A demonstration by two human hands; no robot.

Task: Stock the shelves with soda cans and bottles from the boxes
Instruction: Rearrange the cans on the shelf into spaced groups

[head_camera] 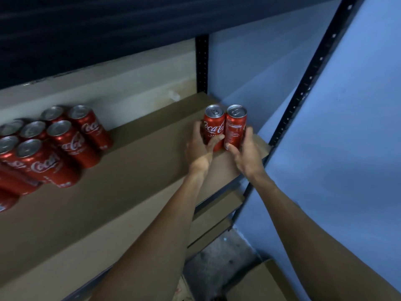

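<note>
Two red cans (pixel 224 127) upright, touching, at the shelf (pixel 130 170) right end, left hand (pixel 200 146) and right hand (pixel 244 152) each clamped on one. Near the board's edge; could tip off if released crooked.

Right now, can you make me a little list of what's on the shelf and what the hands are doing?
left hand: grips the left can
right hand: grips the right can
two cans: upright, side by side, at the shelf's right end
shelf: brown board
other cans: red cluster at the far left
box: cardboard, on the floor below
</note>
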